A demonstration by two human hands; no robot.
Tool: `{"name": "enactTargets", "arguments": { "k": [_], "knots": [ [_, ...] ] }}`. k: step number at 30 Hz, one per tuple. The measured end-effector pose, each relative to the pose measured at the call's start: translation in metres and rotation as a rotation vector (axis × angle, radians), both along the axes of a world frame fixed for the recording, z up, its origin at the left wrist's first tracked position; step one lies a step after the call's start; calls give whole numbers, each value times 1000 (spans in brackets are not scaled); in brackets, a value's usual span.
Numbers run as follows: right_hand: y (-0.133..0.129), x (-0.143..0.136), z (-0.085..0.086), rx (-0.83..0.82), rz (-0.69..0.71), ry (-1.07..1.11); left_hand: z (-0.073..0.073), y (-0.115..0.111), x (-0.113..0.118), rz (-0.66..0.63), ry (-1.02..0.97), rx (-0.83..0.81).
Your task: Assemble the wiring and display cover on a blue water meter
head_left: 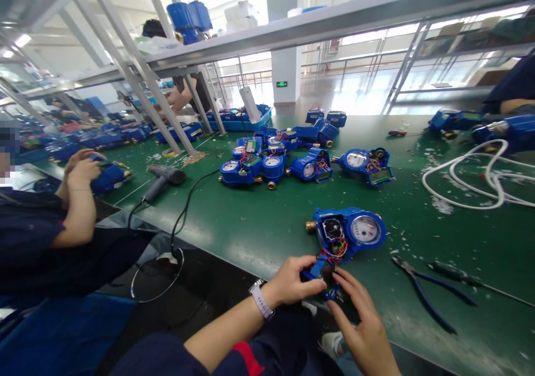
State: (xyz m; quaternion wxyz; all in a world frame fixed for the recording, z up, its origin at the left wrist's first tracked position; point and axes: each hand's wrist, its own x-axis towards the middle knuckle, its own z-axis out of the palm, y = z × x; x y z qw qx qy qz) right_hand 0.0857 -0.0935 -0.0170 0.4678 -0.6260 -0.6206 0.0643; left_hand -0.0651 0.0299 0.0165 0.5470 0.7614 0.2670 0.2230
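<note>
At the bench's near edge, my left hand (295,282) grips a small blue meter cover (320,267) with a dark panel and circuit board in it. The fingers of my right hand (361,315) close on the cover's right side, thumb and forefinger at its edge. Coloured wires (340,248) run from the cover to an opened blue water meter (346,231) just beyond. That meter lies with its round dial up at the right and a brass fitting at the left. My fingers hide part of the cover.
Cutting pliers (418,281) and a screwdriver (457,274) lie to the right. Several blue meters (273,167) stand farther back. A heat gun (161,181) with a black cord lies left, near a co-worker's hands (81,170). White cable (463,198) coils at the right.
</note>
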Motion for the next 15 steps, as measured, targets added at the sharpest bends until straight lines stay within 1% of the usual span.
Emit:
{"name": "enactTargets", "arguments": {
  "k": [5, 8, 12, 15],
  "knots": [
    [-1, -2, 0, 0, -24, 45, 0, 1, 0, -3, 11, 59],
    [-4, -2, -1, -16, -41, 70, -2, 1, 2, 17, -7, 166],
    [-10, 1, -2, -47, -44, 118, -11, -5, 5, 96, -67, 315],
    [-17, 7, 6, -87, -78, 179, -15, -9, -1, 202, -92, 396]
  ]
}}
